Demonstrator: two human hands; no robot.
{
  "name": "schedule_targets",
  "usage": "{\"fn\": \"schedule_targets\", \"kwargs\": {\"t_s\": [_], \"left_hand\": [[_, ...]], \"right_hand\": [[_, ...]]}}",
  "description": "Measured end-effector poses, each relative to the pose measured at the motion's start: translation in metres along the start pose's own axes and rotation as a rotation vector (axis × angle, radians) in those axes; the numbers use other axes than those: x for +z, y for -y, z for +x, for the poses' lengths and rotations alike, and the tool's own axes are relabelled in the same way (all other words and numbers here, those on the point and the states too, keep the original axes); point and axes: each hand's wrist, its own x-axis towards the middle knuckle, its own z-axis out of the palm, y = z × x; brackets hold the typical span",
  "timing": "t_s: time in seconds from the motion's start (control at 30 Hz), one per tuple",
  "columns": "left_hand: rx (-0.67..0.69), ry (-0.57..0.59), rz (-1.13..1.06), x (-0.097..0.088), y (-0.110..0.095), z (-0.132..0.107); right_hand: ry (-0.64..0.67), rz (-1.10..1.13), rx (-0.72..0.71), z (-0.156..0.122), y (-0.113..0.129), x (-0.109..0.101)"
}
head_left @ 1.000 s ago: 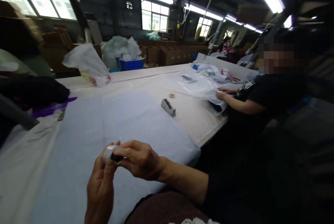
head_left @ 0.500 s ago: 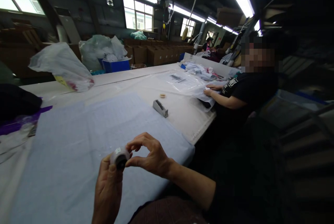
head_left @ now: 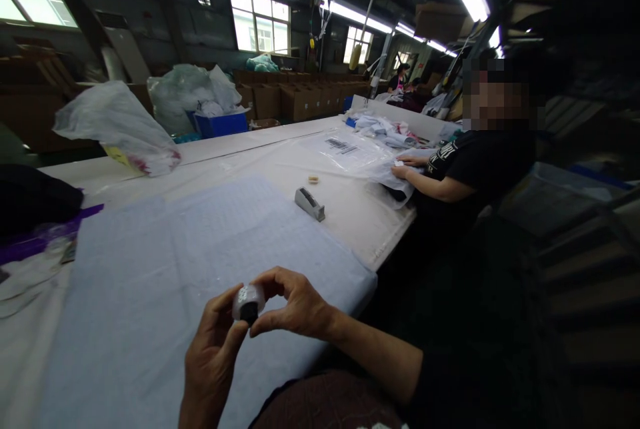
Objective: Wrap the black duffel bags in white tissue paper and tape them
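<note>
Both my hands meet over the light blue cloth (head_left: 165, 262), raised in front of my body. Between them is a small translucent roll (head_left: 249, 295) with whitish print on its side and a dark centre; it looks like clear tape. My left hand (head_left: 213, 342) grips it from the left, thumb below and fingers behind. From the right, the curled fingers and thumb of my right hand (head_left: 295, 305) pinch its edge. Beyond my hands a grey tape dispenser (head_left: 310, 204) rests on the white table (head_left: 350, 215).
A small tan piece (head_left: 313, 179) lies behind the dispenser. At the right edge a co-worker (head_left: 455, 169) handles a clear plastic bag (head_left: 385, 179). A filled plastic bag (head_left: 117, 125) stands at the back left. Dark and purple items (head_left: 40, 232) lie at the left.
The roll has shifted to the right in view and turned slightly, with my left hand following. My right hand has moved a little and stays at the roll. The co-worker's hands have barely moved.
</note>
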Motion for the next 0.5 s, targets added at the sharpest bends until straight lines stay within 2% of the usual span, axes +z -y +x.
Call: {"fn": "schedule_targets", "kwargs": {"t_s": [0.23, 0.37, 0.5], "left_hand": [[-0.083, 0.013, -0.041, 0.000, 0.002, -0.003], [-0.144, 0.070, -0.091, 0.001, 0.000, -0.003], [-0.134, 0.141, -0.028, 0.002, -0.001, -0.004]], "right_hand": [[0.043, -0.020, 0.020, -0.006, -0.002, -0.002], [0.046, -0.105, -0.044, -0.009, -0.001, -0.009], [0.072, -0.193, -0.123, -0.014, -0.002, -0.017]]}}
